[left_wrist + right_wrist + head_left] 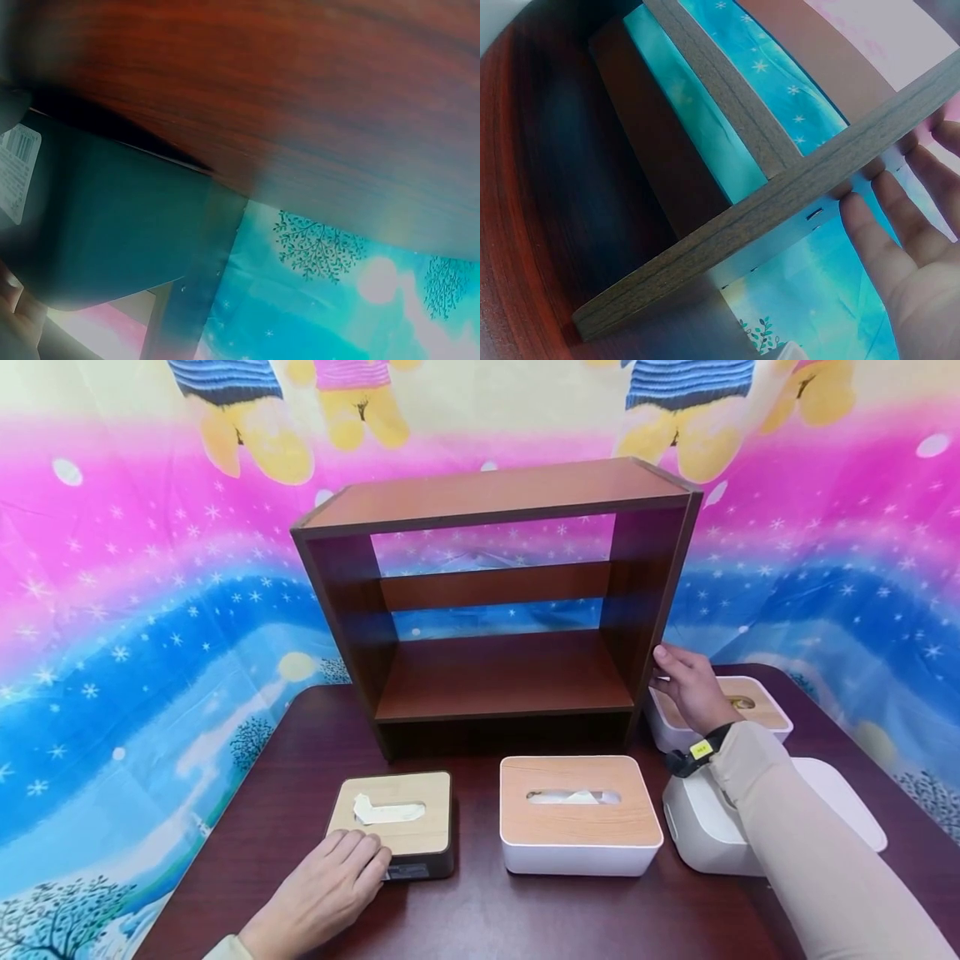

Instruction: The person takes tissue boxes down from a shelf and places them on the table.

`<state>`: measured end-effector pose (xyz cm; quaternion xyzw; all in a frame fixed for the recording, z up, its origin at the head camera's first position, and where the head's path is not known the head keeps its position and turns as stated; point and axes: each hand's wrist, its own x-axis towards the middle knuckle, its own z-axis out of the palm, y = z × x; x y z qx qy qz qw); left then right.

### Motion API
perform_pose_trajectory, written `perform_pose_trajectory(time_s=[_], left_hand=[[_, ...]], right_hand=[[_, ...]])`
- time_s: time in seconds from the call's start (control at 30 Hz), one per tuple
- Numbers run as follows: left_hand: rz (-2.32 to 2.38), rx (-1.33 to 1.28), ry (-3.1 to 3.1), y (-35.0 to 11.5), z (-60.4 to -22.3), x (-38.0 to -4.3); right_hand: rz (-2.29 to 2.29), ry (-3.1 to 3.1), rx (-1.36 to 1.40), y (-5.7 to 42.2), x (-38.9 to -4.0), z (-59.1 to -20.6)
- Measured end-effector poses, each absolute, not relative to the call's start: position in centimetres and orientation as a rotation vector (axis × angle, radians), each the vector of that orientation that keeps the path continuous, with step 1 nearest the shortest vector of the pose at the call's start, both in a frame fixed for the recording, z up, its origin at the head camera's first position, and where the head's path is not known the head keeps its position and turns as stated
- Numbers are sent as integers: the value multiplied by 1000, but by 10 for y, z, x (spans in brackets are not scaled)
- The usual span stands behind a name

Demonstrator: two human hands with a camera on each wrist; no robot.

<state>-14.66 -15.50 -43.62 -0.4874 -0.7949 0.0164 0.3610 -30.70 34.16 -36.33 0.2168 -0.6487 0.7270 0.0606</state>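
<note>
A dark tissue box (438,814) with a pale wooden lid stands on the table at front left, a tissue in its slot. My left hand (324,881) holds its near left corner, fingers over the lid edge; the thumb is hidden in the head view. The left wrist view shows the box's dark side (127,217) with a label. A brown wooden shelf (502,672) stands upright behind the boxes. My right hand (693,689) touches the outer face of its right side panel (780,195) with extended fingertips, and does not wrap around it.
A white tissue box (577,858) with a wooden lid stands in the middle front. Another such box (768,697) is behind my right hand, and a white rounded box (705,827) lies partly under my right forearm. A printed cloth (187,610) hangs behind the table.
</note>
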Motion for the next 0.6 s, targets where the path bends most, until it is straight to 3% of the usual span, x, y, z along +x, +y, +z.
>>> perform_pose_trajectory(time_s=[0.6], left_hand=[[54, -1339, -2049, -159, -439, -146]], right_hand=[[2217, -1952, 638, 341, -307, -362]])
